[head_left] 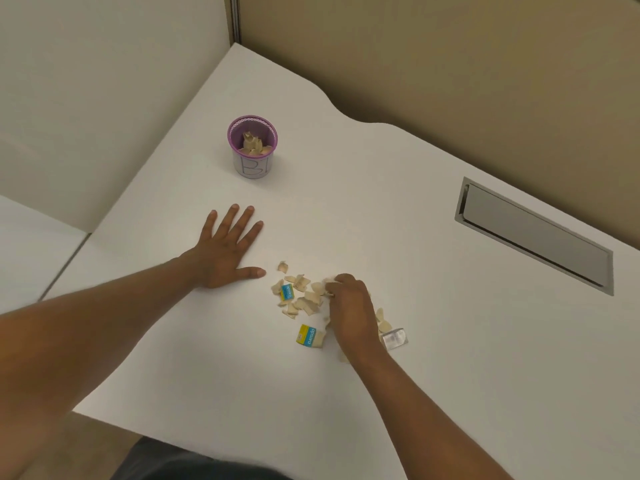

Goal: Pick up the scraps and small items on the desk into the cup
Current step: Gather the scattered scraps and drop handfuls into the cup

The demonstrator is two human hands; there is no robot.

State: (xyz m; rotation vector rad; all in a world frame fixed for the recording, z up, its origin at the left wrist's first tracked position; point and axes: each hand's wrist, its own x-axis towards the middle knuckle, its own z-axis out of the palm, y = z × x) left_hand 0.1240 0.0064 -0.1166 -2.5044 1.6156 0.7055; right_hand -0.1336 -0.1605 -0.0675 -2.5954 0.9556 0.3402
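Left hand (pixel 227 249) flat — right hand (pixel 348 306) seemingly pinching scraps (pixel 304 299).

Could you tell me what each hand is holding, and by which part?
The right hand pinches a scrap by its edge; the left hand lies flat, holding nothing.
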